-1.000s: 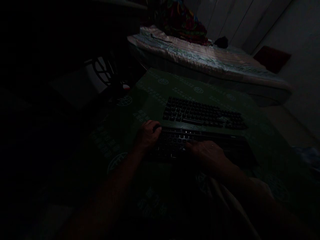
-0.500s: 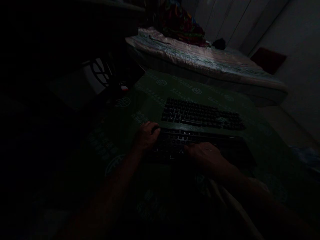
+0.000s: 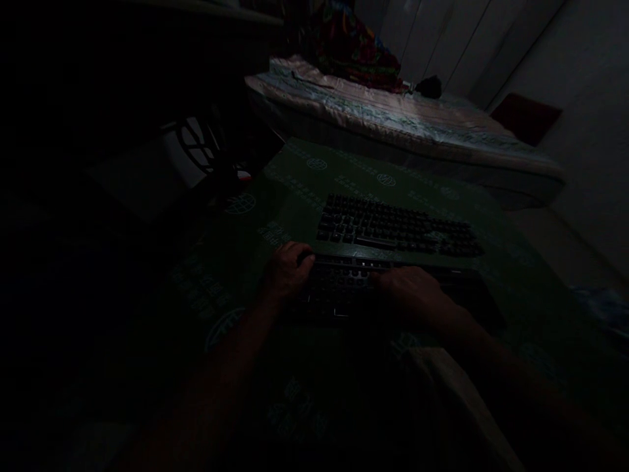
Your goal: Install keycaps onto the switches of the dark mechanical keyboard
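A black keyboard base (image 3: 466,295) lies on the green printed surface, and its key positions look bare of caps, though it is very dark. My left hand (image 3: 289,272) is closed around its left end, thumb on the top edge. Over the middle of the base, my right hand (image 3: 410,288) has its fingers curled together near the upper rows. Whatever they may hold is hidden. Just beyond the base, loose black keycaps (image 3: 393,223) are laid out in rows in the shape of a keyboard.
The green surface (image 3: 304,203) carries pale lettering and round logos. Behind it stands a bed (image 3: 417,124) with a patterned cover and a dark red floral cloth (image 3: 363,59). A dark metal wheel shape (image 3: 196,147) is at the left. Pale fabric (image 3: 442,373) shows beneath my right forearm.
My right hand has moved slightly up and to the right over the keyboard base. My left hand stays at the left end. The laid-out keycaps look unchanged.
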{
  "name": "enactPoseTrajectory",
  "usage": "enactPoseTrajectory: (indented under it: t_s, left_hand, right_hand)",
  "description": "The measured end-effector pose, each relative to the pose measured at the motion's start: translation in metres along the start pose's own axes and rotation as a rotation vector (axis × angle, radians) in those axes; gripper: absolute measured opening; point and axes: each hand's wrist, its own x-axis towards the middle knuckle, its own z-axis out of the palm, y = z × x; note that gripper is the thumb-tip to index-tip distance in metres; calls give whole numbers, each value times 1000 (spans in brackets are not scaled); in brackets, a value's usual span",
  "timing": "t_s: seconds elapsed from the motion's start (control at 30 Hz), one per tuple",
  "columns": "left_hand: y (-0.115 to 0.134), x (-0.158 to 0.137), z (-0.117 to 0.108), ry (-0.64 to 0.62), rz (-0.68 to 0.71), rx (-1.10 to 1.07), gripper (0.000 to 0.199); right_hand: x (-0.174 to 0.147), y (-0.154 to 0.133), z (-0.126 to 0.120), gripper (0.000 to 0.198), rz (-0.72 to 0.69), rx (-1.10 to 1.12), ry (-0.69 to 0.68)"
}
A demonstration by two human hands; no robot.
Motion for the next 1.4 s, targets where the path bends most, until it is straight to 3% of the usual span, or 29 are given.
enactPoseTrajectory:
  t_s: [0.17, 0.63, 0.83, 1.27, 1.4]
  left_hand:
    - [0, 0, 1, 11, -16, 3, 20]
    - [0, 0, 0, -4, -8, -1, 21]
    - [1, 0, -2, -10, -24, -2, 19]
    - [-1, 2, -1, -4, -27, -29, 22]
    - [-2, 2, -2, 0, -23, -18, 22]
  right_hand:
    - [5, -4, -3, 29, -15, 17, 39]
    - [10, 7, -3, 30, 17, 20, -14]
    - [13, 9, -4, 31, 42, 14, 55]
    - [12, 22, 1, 29, 29, 20, 4]
    - [14, 22, -3, 30, 82, 16, 27]
